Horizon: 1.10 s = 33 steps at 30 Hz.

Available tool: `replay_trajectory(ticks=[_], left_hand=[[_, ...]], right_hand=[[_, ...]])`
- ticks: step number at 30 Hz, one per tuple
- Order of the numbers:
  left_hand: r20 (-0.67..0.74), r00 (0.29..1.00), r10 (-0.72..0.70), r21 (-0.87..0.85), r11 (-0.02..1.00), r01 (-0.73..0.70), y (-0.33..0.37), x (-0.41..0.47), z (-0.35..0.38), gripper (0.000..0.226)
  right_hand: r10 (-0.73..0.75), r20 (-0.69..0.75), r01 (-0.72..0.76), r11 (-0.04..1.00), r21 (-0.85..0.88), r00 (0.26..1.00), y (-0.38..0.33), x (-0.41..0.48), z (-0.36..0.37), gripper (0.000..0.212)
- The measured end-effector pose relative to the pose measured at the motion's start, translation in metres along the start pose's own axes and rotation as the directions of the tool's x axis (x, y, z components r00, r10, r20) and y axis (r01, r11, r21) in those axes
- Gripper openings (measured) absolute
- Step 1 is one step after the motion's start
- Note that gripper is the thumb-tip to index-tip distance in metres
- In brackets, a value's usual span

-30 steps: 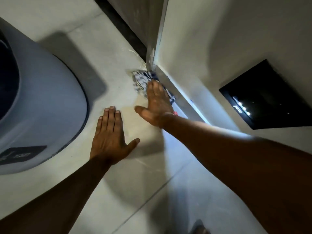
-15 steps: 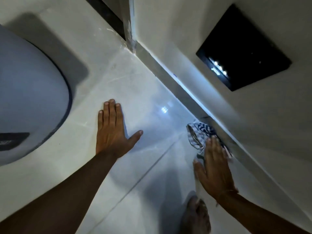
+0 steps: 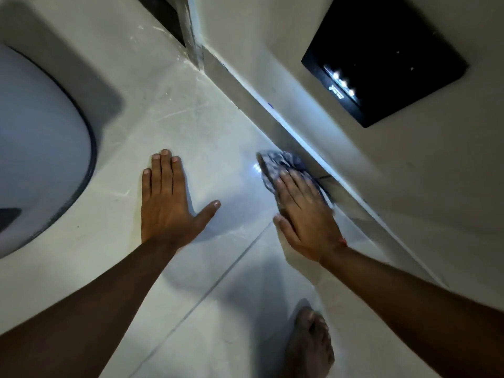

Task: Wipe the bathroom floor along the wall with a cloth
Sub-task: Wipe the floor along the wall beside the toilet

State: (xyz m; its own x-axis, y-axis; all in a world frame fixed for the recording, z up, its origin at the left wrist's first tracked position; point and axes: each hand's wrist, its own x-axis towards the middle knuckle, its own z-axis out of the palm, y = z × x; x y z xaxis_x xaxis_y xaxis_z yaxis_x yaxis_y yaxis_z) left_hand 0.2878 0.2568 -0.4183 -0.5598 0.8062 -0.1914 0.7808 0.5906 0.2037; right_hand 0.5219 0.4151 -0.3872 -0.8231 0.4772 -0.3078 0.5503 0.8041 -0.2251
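1. One pale tiled floor (image 3: 207,137) fills most of the view, glossy, with a grout line running diagonally between the arms and open tile between the two hands.
2. The wall (image 3: 409,186) rises on the right; a grey skirting strip (image 3: 351,197) marks its foot, running diagonally from a door frame (image 3: 191,42) at the top.
3. A large white rounded fixture (image 3: 35,148) with a dark rim bounds the floor on the left, well apart from the wall.
4. A black panel (image 3: 387,55) with small lights sits in the wall.
5. The left hand (image 3: 169,205) lies flat and spread on bare tile, holding nothing.
6. The right hand (image 3: 305,214) presses flat on a blue-and-white cloth (image 3: 275,166), which is bunched against the skirting strip.
7. A bare foot (image 3: 311,345) rests on the floor near the bottom edge.
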Motion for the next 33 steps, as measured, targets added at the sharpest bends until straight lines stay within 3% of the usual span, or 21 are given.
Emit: replay_trajectory(ticks=[4,10,14,16,21,27,33], left_hand=[[0.017,1.0,0.0,-0.018,1.0,0.0,-0.001,0.0,-0.002,0.112],[-0.012,1.0,-0.014,0.022,1.0,0.014,-0.001,0.002,0.004,0.112],[0.006,1.0,-0.018,0.017,1.0,0.018,-0.001,0.002,0.001,0.114],[0.029,0.999,-0.016,0.023,1.0,0.016,-0.001,0.0,-0.002,0.115],[0.016,0.999,-0.032,0.04,0.999,0.031,0.0,0.004,0.004,0.115],[0.007,1.0,-0.018,0.016,1.0,0.018,-0.015,0.007,-0.001,0.105],[-0.036,0.999,-0.03,0.003,1.0,0.03,-0.021,0.011,0.001,0.101]], right_hand=[[0.094,0.044,-0.096,0.994,0.044,0.995,0.016,-0.05,0.007,0.066],[0.194,-0.072,-0.179,0.968,0.176,0.978,-0.031,0.035,0.004,0.072],[0.226,-0.048,-0.217,0.966,0.14,0.973,-0.021,-0.014,0.007,0.065],[0.177,-0.008,-0.175,0.979,0.106,0.984,-0.011,-0.025,0.002,0.065],[-0.047,-0.053,0.052,0.995,0.082,0.997,-0.025,0.087,-0.015,0.062],[0.157,0.01,-0.158,0.984,0.087,0.987,-0.014,-0.001,-0.001,0.066],[-0.005,-0.12,0.021,0.991,0.132,0.993,-0.058,0.153,-0.018,0.065]])
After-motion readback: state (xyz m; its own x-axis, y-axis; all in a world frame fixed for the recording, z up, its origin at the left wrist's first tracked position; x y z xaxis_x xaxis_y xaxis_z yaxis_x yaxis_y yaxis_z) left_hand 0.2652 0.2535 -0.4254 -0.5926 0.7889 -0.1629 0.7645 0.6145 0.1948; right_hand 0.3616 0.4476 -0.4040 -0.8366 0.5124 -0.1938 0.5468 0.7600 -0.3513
